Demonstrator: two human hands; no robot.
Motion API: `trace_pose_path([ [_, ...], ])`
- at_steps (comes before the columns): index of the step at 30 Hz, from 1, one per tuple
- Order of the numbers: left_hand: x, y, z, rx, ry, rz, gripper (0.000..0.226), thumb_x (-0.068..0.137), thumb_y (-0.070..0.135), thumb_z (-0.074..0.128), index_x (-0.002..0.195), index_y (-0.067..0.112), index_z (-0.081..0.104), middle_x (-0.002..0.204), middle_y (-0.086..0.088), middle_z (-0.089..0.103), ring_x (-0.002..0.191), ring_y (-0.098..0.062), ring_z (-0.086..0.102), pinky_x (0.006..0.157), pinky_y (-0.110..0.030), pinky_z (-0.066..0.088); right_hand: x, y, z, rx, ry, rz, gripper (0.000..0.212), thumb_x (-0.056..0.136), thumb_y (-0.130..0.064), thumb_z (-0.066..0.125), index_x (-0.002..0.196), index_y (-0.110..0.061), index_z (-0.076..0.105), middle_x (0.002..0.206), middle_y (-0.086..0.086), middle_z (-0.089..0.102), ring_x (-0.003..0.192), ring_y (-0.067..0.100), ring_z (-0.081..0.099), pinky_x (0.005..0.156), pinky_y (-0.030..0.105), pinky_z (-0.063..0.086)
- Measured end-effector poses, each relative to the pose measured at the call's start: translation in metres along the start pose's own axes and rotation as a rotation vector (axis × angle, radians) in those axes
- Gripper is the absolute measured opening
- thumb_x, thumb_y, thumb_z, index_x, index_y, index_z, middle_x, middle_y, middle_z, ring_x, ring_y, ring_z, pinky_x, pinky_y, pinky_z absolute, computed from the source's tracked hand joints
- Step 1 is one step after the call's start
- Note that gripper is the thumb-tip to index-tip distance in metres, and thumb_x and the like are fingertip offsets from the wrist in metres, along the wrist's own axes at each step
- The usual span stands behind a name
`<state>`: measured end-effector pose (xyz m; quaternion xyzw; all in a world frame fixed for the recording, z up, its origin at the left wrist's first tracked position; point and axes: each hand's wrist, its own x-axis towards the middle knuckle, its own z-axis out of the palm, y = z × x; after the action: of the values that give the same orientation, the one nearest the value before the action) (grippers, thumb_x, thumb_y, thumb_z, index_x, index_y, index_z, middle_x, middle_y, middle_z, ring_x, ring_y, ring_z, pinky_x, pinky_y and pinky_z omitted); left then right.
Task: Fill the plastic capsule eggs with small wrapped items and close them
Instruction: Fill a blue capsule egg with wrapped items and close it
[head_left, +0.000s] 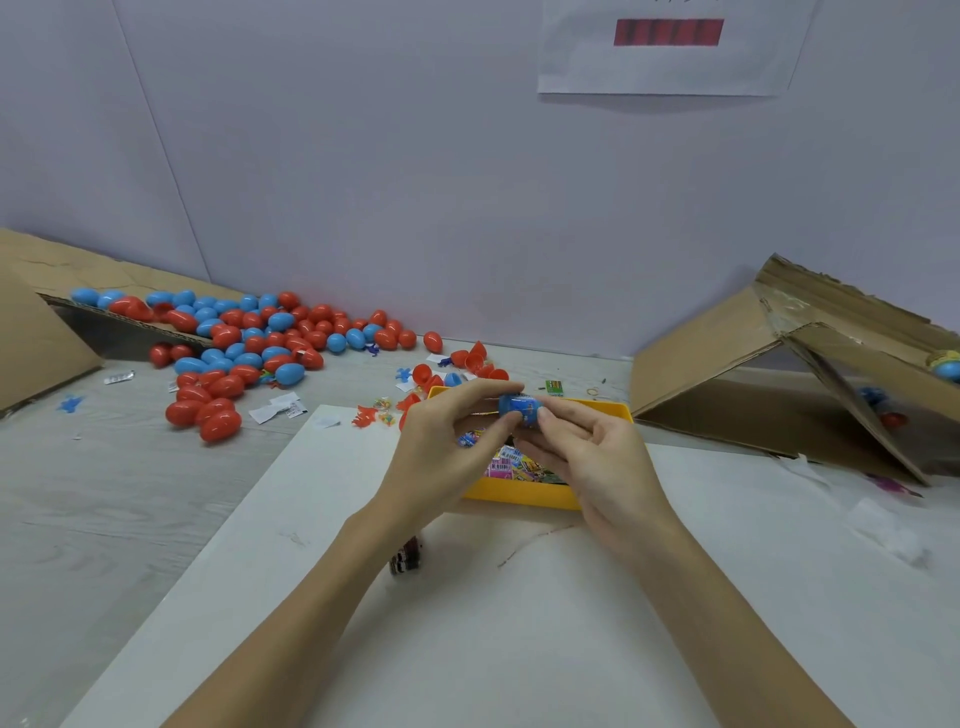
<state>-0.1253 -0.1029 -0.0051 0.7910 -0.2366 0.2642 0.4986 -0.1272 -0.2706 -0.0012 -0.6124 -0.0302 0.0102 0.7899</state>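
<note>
Surface: pale grey wood-look table (130, 499) with a white board (467, 623) lying on it, below a plain lilac wall (415, 182) that bears a paper sheet (670, 52) with a red bar.
Left box: cardboard carton (36, 322) on its side, closed red and blue eggs (244, 338) spilling from it across the table.
Loose bits: red egg halves (480, 361), small toys and paper slips behind the tray.
Left hand (441, 452): thumb and forefinger pinch the blue capsule egg (519, 408) from its left.
Egg position: held in the air above the yellow tray (519, 491).
Tray contents: small colourful wrapped items (511, 462).
Right hand (597, 457): fingertips grip the same egg from its right.
Right box: tipped cardboard carton (779, 374), a few eggs inside.
</note>
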Motion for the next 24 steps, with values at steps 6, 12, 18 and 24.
trace_pose_path([
  [6,-0.0006,-0.0015,0.0024,0.065,0.016,0.016,0.042,0.084,0.009,0.081,0.124,0.007,0.069,0.116,-0.002,0.073,0.104,-0.008,0.071,0.09,-0.022,0.058,-0.0014,-0.0007,-0.0004,-0.047,0.052,-0.025,0.018,0.099,-0.013,0.065,0.115,-0.009,0.072,0.097,0.007,0.08,0.093,0.02,0.078,0.079,0.027,0.063],
  [12,-0.0042,0.0011,0.0066,0.056,0.056,-0.018,0.042,0.081,0.01,0.083,0.122,0.012,0.071,0.115,0.0,0.073,0.104,-0.009,0.07,0.09,-0.02,0.057,-0.0034,0.0027,0.0027,-0.241,0.114,-0.171,0.014,0.099,-0.012,0.066,0.11,-0.009,0.074,0.093,0.006,0.079,0.085,0.016,0.078,0.072,0.023,0.062],
  [18,-0.0051,0.0021,0.0043,0.057,0.046,-0.035,0.042,0.08,0.008,0.083,0.121,0.013,0.073,0.114,-0.001,0.073,0.102,-0.006,0.07,0.089,-0.016,0.055,-0.0046,0.0076,0.0016,-0.369,0.156,-0.252,0.012,0.096,-0.013,0.07,0.106,-0.008,0.075,0.095,0.002,0.078,0.086,0.013,0.077,0.078,0.032,0.064],
  [24,-0.0026,0.0001,0.0039,0.109,0.042,0.004,0.042,0.08,0.008,0.083,0.121,0.01,0.073,0.115,-0.001,0.073,0.103,-0.009,0.071,0.09,-0.019,0.057,-0.0011,0.0065,0.0045,-0.289,0.14,-0.185,0.017,0.102,-0.023,0.062,0.11,-0.014,0.074,0.096,0.001,0.079,0.087,0.013,0.078,0.077,0.028,0.063],
])
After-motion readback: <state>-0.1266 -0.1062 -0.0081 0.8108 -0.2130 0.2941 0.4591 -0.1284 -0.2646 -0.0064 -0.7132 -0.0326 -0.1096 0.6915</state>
